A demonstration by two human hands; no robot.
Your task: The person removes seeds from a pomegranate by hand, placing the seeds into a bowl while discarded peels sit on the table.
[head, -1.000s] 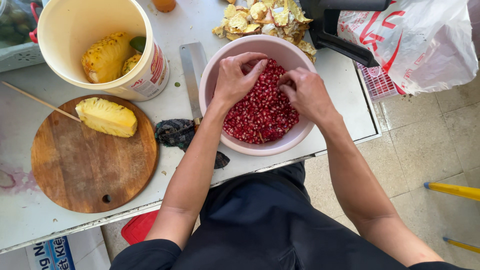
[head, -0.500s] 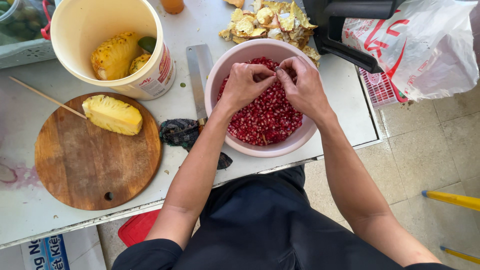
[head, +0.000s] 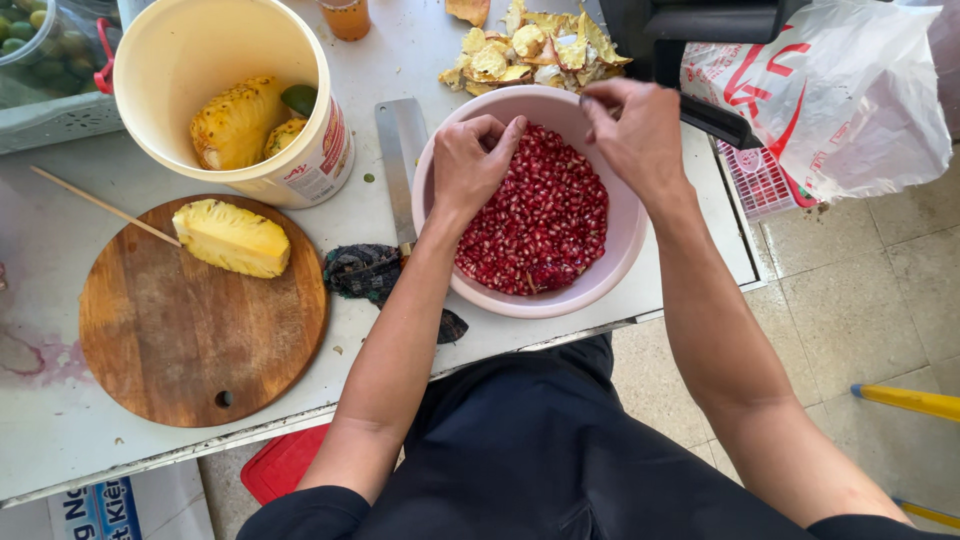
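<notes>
- In the middle of the frame, I had both hands over the pink bowl (head: 620, 262) of red pomegranate seeds (head: 545, 225), which sat on the white tabletop (head: 60, 420) close to its near edge.
- My left hand (head: 472, 165) was curled, fingertips down among the seeds at the bowl's upper left; I could not tell whether it pinched anything.
- My right hand (head: 640, 135) hovered at the bowl's upper rim with fingertips bunched together, seemingly nipping something small that I couldn't make out.
- Risk, as I judged it: the bowl stood so near the tabletop's edge that a downward press on its near rim could tip it and spill seeds to the floor.
- The cleaver (head: 401, 150) lay just left of the bowl, right beside my left forearm; a careless sideways sweep could catch the blade.
- The pile of yellow peels (head: 530, 50) lay just above the bowl, so bits could drop back in.
- At left, the peeled pineapple piece (head: 232, 238) on its skewer rested on the round wooden board (head: 200, 330); the cream bucket (head: 250, 100) was cut off by the frame's top.
</notes>
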